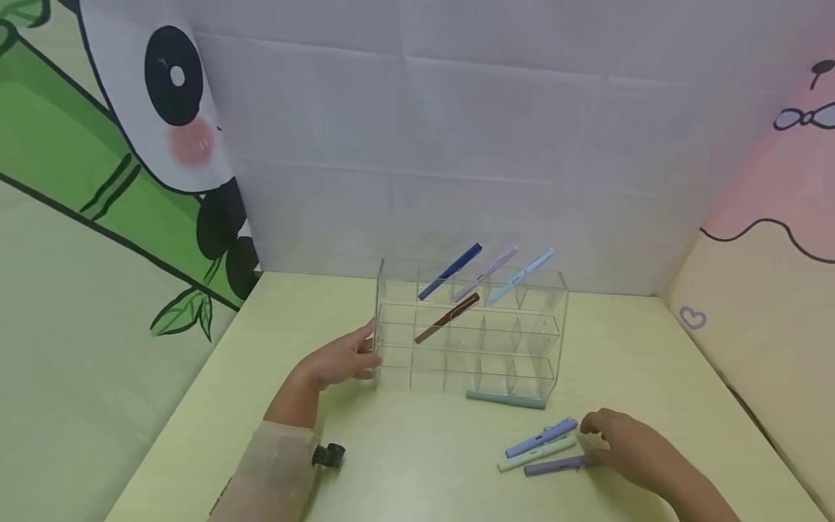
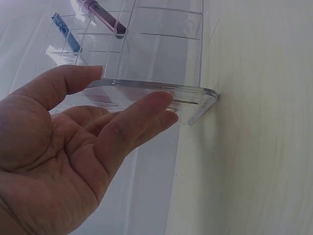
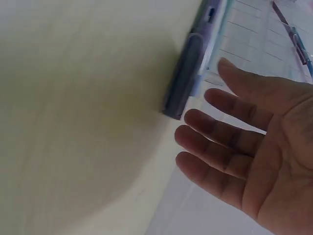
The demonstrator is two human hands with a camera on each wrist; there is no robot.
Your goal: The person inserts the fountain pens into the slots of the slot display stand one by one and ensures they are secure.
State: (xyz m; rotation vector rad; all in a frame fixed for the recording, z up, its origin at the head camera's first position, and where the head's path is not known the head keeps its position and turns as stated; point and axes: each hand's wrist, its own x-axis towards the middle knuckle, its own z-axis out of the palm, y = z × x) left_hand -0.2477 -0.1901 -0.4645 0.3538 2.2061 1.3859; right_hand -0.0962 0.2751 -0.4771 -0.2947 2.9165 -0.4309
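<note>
A clear acrylic tiered rack (image 1: 464, 341) with several compartments stands on the table. My left hand (image 1: 342, 357) holds its left side panel, thumb (image 2: 80, 78) on one side of the edge and fingers (image 2: 132, 120) along the outer face. My right hand (image 1: 629, 446) hovers at the right end of three loose pens, fingers loosely bent and holding nothing. The pens are a periwinkle pen (image 1: 541, 437), a light green pen (image 1: 538, 452) and a purple pen (image 1: 554, 465). In the right wrist view, the purple pen (image 3: 186, 73) lies just beyond the fingertips.
In the rack's top row lean a navy pen (image 1: 450, 272), a lilac pen (image 1: 485, 274) and a light blue pen (image 1: 520, 277). A brown pen (image 1: 447, 318) leans in the middle row. A grey-green pen (image 1: 505, 399) lies along the rack's front. A white wall (image 1: 489, 130) rises behind.
</note>
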